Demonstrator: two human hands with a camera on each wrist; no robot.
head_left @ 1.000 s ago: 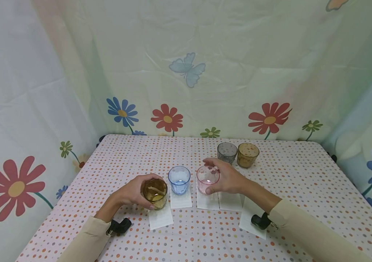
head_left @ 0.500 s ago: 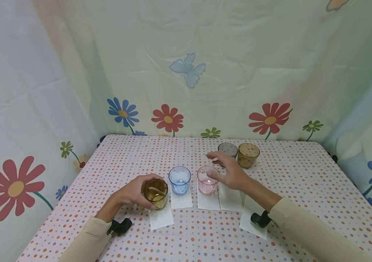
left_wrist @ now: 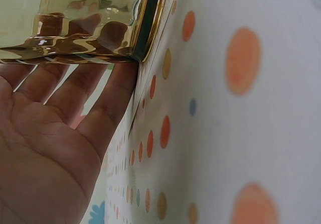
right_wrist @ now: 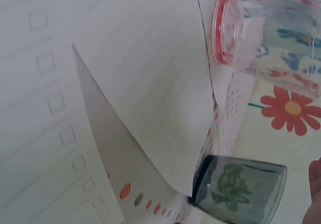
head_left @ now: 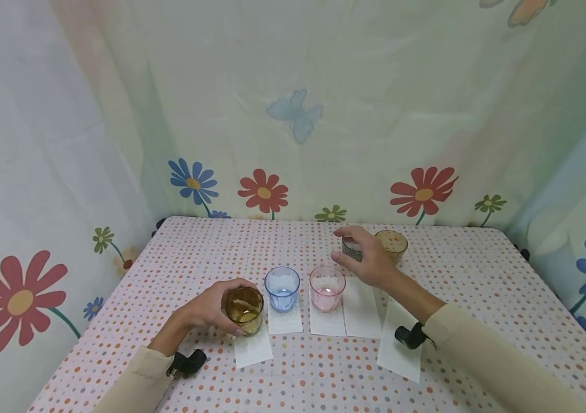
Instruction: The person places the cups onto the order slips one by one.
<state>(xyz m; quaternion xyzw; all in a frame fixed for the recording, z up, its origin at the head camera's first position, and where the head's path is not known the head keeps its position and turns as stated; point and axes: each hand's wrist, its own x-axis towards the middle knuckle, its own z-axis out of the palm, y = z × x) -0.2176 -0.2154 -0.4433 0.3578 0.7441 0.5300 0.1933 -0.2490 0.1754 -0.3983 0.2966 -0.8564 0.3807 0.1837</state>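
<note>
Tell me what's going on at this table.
A person's left hand holds an amber glass over a paper slip. The right hand hovers open by a gray glass, apparently not gripping it yet. A blue glass and a pink glass stand on other slips, and another amber glass stands beside the gray one.

Three glasses [head_left: 282,291] on paper sheets [head_left: 253,352], two more glasses [head_left: 395,244] behind them, farther right

Head view from high, facing forward and down at bench [head_left: 479,275], left wrist view sideways, close on amber glass [left_wrist: 75,18], right wrist view near papers [right_wrist: 145,73], grey glass [right_wrist: 241,189] shared with head view.
</note>
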